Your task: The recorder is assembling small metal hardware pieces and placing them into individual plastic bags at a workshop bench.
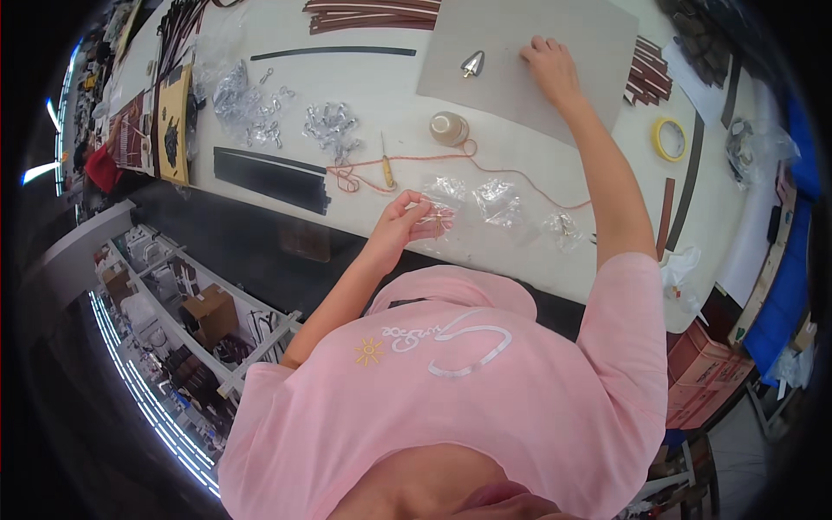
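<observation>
Pale work table (381,91) spans the upper part of the view, its near edge just in front of the person's pink shirt (485,347). Large grey board (529,95) lies flat at the far side, set at a slant. Stack of black strips (269,180) near the table's front edge, left of the person; bundle of brown strips (373,16) at the far edge, left of the board. Right arm is stretched forward; right hand (553,71) is over the board, fingers bent and close together. Cannot tell whether it grips anything. Left hand (400,227) is at the front edge, thumb and fingers drawn narrow, holding a small clear plastic bag (440,217); its contents are too small to make out. Pile of silver metal pieces (331,124) beyond the black strips. Two more clear items, a plastic bag (498,201) and a smaller packet (565,230), lie to the right of the held one. Yellow tape roll (656,139) lies flat at right; jar (449,129) stands below the board's near left corner. Shiny tapered metal piece (472,64) rests on the board, left of the right hand. Yellow-handled tool (387,172) lies across the thin orange cord (425,157).
</observation>
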Available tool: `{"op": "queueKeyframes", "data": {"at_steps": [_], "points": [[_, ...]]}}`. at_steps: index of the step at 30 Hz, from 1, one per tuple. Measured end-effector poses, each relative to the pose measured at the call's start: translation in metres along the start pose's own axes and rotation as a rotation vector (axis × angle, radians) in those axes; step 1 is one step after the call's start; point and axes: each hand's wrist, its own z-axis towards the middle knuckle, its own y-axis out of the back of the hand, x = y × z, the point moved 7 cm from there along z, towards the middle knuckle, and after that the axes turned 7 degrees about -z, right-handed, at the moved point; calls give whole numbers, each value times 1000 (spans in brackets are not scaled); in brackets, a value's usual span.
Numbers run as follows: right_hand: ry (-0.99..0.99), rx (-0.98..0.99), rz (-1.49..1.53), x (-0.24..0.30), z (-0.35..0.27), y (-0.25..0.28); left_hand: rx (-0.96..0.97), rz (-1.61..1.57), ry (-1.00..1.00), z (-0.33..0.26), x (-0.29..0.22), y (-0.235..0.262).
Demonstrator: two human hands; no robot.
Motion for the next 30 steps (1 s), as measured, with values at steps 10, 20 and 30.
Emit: {"op": "queueKeyframes", "data": {"at_steps": [10,20,30], "points": [[75,71,61,-1,27,1,-54,2,43,3,14,30],[-141,-202,273,4,20,105,-17,115,-187,-4,-28,-3],[-1376,249,1587,114,-259,90,190,217,-357,-14,-51,-31]]}}
